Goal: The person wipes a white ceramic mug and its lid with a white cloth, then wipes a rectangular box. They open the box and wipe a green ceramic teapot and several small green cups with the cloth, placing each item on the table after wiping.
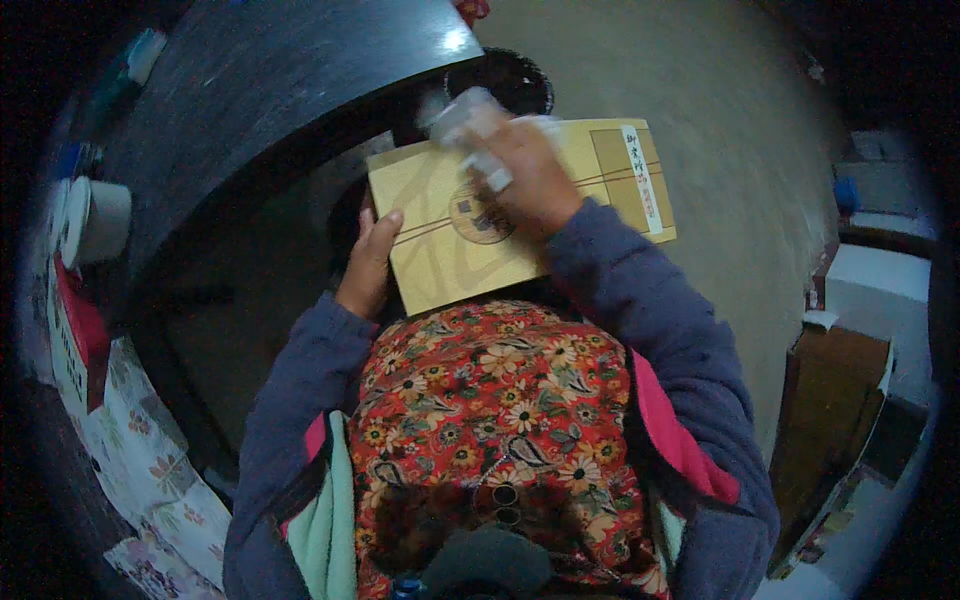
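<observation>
A flat yellow gift box bears writing, a printed round emblem and thin brown lines. It is held tilted in front of my apron, which is red with a floral print. My left hand grips the box at its left edge, the thumb on top and the other fingers mostly hidden. Over the upper middle of the box, my right hand is closed around a crumpled whitish cloth or tissue. Both hand and cloth are blurred, so whether the cloth touches the box is unclear.
A dark, shiny table curves across the upper left. Beyond the box stands a dark round basket or bin. At left are a white tub, a red box and flower-printed cloth. A brown cardboard box sits at right.
</observation>
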A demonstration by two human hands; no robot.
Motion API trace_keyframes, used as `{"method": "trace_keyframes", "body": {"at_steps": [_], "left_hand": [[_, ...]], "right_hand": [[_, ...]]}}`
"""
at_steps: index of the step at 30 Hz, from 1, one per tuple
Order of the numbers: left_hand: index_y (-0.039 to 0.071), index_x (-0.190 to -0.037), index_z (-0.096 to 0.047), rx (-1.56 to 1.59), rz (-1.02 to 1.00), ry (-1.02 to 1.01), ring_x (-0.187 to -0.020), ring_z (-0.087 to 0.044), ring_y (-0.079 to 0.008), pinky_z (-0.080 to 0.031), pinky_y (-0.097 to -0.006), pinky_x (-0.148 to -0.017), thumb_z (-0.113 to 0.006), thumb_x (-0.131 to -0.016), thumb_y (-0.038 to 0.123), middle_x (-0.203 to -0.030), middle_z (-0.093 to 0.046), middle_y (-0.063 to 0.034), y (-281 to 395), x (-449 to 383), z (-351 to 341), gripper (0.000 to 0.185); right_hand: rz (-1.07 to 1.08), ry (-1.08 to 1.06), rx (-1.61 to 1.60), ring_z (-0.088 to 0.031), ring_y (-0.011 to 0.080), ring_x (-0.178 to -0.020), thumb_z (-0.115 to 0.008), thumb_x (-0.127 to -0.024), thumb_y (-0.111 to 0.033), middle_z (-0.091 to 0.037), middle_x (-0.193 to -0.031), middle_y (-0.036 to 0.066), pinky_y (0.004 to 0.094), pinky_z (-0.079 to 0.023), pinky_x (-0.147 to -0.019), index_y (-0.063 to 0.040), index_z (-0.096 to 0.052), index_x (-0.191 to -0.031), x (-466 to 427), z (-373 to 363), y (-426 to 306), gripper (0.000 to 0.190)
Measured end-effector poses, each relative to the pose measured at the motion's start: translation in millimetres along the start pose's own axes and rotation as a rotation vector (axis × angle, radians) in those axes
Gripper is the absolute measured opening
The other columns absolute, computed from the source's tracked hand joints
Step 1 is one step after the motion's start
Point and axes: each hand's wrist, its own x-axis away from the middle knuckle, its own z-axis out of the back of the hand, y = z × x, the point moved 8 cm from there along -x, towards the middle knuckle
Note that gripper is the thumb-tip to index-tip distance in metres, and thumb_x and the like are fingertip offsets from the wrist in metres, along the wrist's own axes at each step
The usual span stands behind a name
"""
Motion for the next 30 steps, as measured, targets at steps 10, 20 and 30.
{"method": "trace_keyframes", "body": {"at_steps": [10, 20, 30], "left_hand": [[0.009, -0.154, -0.020, 0.007, -0.066, -0.072, -0.127, -0.048, -0.0211, -0.040, -0.0365, -0.107, -0.057, -0.095, 0.031, -0.141, -0.045, -0.0118, 4, -5, 11, 0.073], [0.002, -0.145, -0.033, 0.025, 0.023, 0.002, -0.111, -0.062, -0.0255, -0.053, -0.0369, -0.093, -0.057, -0.092, 0.032, -0.130, -0.055, -0.0163, 32, 22, 17, 0.065], [0.000, -0.135, -0.046, -0.063, 0.058, 0.106, -0.107, -0.066, -0.0246, -0.055, -0.0366, -0.091, -0.055, -0.094, 0.039, -0.123, -0.062, -0.0156, 42, 33, 33, 0.057]], "right_hand": [[0.203, -0.128, -0.077, -0.046, 0.0368, -0.130, -0.074, -0.071, -0.014, -0.045, -0.143, 0.020, 0.0522, -0.037, -0.106, -0.009, -0.049, -0.139, 24, -51, -62, 0.072], [-0.293, 0.068, 0.168, -0.050, 0.0424, -0.125, -0.062, -0.088, -0.012, -0.049, -0.140, 0.024, 0.0480, -0.040, -0.105, -0.005, -0.050, -0.139, 101, 60, 12, 0.052], [-0.155, 0.024, 0.221, -0.054, 0.0390, -0.122, -0.067, -0.081, -0.010, -0.053, -0.137, 0.019, 0.0481, -0.043, -0.102, -0.011, -0.056, -0.133, 125, 83, 19, 0.053]]}}
